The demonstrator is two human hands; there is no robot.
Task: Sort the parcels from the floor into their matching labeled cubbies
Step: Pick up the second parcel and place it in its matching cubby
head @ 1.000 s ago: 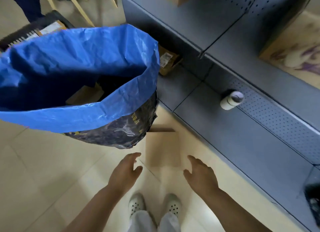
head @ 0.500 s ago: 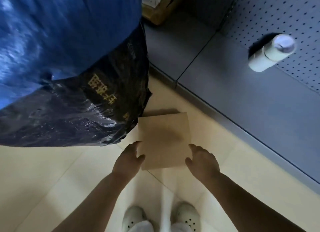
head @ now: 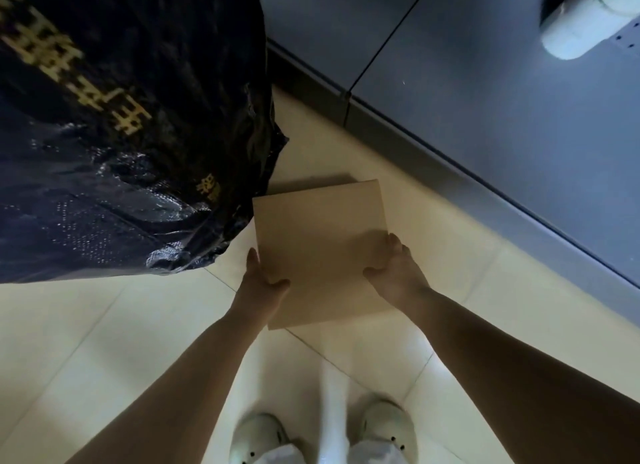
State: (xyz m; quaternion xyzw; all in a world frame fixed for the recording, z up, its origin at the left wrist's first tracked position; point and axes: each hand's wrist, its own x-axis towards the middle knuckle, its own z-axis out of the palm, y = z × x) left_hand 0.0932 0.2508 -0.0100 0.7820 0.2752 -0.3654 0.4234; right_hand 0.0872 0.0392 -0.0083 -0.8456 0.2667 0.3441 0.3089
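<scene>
Sack (head: pixel 114 127) of dark plastic left of the grip, top cut off, gold print blurred, left hand (head: pixel 260 283) and right hand (head: pixel 394 269) clamped on opposite edges of one flat brown parcel (head: pixel 320 248) on the floor (head: pixel 86 342), fingers beneath hidden, one white roll (head: pixel 581 23) cropped on grey shelf (head: pixel 485 124), two white shoes (head: pixel 384 429) cut off below.

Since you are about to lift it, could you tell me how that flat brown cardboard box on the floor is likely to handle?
The flat brown cardboard box will probably stay stiff: its edges look straight. It seems light for its size, being thin. With the left hand and right hand clasping opposite sides, its smooth faces might slip.
</scene>
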